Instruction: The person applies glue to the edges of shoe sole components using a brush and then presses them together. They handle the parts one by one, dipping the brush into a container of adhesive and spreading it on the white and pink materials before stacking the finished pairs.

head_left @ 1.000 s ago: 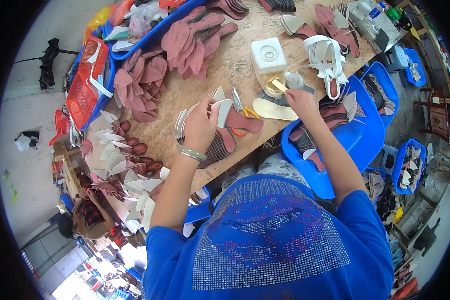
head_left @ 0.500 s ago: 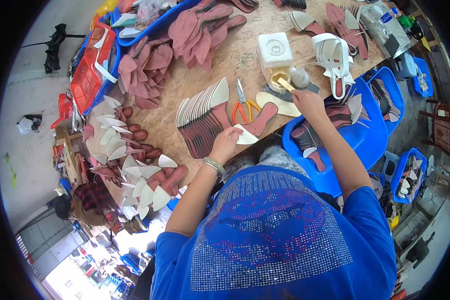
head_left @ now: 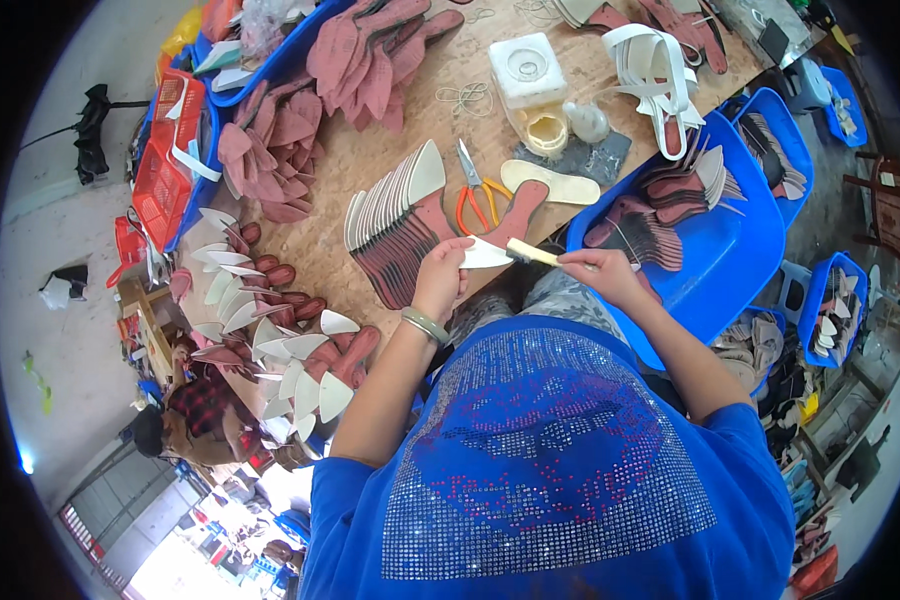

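1. The left hand now holds a white pointed insole piece just off the near edge of the tabletop, fingers pinched on its broad end. Half a second ago this hand was still reaching among the stacked pieces on the wood.
2. The right hand has come back from the glue pot and now pinches a brush, whose pale tip touches the white piece. Judging by this, gluing of the piece is just beginning.
3. Just beyond the left hand, at the near edge, a fanned row of pieces stands on edge, white tips up and reddish ends down.
4. Orange-handled scissors lie next to the row, with a reddish insole and a cream insole beside them. These lie between the hands and the pot.
5. Further in, the open glue pot sits beside a square white tub.
6. Along the left edge, finished white-and-red pieces lie spread out, and piles of reddish insoles fill the far left corner.
7. To the right, a blue bin holds more dark pieces, close under the right forearm.
8. White straps lie towards the far right corner.
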`<state>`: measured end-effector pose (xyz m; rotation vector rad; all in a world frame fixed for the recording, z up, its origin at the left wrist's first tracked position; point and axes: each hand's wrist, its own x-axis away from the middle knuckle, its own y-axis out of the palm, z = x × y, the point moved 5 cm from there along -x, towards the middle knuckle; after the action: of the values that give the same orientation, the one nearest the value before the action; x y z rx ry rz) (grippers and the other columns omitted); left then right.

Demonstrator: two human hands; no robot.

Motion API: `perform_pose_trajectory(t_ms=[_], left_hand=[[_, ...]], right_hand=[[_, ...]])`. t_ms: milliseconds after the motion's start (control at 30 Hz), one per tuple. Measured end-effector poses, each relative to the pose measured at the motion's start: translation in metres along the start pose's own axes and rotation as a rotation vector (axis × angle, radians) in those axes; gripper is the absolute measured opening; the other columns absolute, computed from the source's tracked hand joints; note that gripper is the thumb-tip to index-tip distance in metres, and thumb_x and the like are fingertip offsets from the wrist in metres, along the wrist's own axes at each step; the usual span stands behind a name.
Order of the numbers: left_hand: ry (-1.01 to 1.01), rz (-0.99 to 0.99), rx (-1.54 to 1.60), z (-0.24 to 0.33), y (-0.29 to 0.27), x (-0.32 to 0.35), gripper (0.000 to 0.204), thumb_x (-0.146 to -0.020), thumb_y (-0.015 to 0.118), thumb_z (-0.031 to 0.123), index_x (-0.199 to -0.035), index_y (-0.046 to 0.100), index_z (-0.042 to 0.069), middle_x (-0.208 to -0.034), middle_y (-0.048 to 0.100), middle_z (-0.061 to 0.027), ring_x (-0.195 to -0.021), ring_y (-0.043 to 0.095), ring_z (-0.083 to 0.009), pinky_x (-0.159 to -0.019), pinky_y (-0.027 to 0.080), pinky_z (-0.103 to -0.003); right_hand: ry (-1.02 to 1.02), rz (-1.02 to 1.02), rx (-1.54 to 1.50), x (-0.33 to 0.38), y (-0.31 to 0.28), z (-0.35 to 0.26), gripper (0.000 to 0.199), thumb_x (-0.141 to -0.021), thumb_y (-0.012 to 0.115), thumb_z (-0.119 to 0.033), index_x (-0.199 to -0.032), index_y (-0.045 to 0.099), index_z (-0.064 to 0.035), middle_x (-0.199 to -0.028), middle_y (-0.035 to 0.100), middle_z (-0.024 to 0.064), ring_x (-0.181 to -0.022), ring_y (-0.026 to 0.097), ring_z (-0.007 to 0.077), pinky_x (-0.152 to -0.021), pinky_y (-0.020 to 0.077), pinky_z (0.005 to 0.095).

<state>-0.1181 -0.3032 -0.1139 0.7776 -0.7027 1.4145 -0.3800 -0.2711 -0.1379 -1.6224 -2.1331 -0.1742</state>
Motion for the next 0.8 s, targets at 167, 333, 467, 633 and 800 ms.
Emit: perform_pose_trajectory(t_ms=[167, 333, 467, 633, 800], left_hand=[[0.010, -0.009, -0.041, 0.000, -0.006, -0.004, 0.028, -0.090, 0.043, 0.012, -0.112, 0.056, 0.002, -0.062, 0.045, 0.0021, -0.044, 0.036, -0.0051, -0.039, 0.028, -0.020], [0.197, 0.162, -0.119, 0.001, -0.009, -0.003, 0.028, -0.091, 0.051, 0.016, -0.114, 0.054, 0.001, -0.062, 0.047, 0.0028, -0.045, 0.038, -0.0040, -0.039, 0.029, -0.018], [0.150, 0.075, -0.275, -0.002, -0.017, -0.008, 0.029, -0.090, 0.054, 0.023, -0.105, 0.056, -0.003, -0.064, 0.052, -0.0013, -0.047, 0.046, -0.0082, -0.043, 0.038, -0.024], [0.247, 0.058, -0.480, -0.001, -0.014, -0.006, 0.029, -0.090, 0.053, 0.026, -0.092, 0.057, -0.003, -0.062, 0.053, -0.0053, -0.048, 0.050, -0.0124, -0.046, 0.041, -0.029], [0.346, 0.148, -0.611, -0.013, -0.023, -0.023, 0.031, -0.089, 0.052, 0.025, -0.097, 0.057, -0.004, -0.067, 0.057, -0.0085, -0.053, 0.054, -0.0149, -0.048, 0.042, -0.030]], right_hand=[[-0.090, 0.164, 0.191, -0.020, -0.018, 0.007, 0.020, -0.080, 0.067, -0.020, -0.096, 0.071, -0.0076, -0.082, 0.070, 0.0124, -0.071, 0.068, 0.0209, -0.067, 0.0517, 0.0313], [0.020, 0.231, 0.289, -0.051, -0.038, 0.015, 0.020, -0.081, 0.065, -0.024, -0.093, 0.071, -0.0085, -0.076, 0.068, 0.0136, -0.067, 0.067, 0.0268, -0.062, 0.0528, 0.0339], [0.007, 0.249, 0.472, -0.079, -0.043, 0.017, 0.021, -0.082, 0.060, -0.026, -0.089, 0.072, -0.0104, -0.077, 0.067, 0.0144, -0.069, 0.066, 0.0296, -0.065, 0.0534, 0.0366], [-0.248, 0.294, 0.574, -0.099, -0.030, -0.004, 0.021, -0.079, 0.061, -0.026, -0.088, 0.073, -0.0112, -0.078, 0.067, 0.0144, -0.069, 0.065, 0.0315, -0.065, 0.0533, 0.0377], [-0.199, 0.216, 0.465, -0.072, -0.011, -0.028, 0.018, -0.079, 0.063, -0.025, -0.087, 0.073, -0.0110, -0.077, 0.067, 0.0141, -0.068, 0.065, 0.0314, -0.064, 0.0531, 0.0379]])
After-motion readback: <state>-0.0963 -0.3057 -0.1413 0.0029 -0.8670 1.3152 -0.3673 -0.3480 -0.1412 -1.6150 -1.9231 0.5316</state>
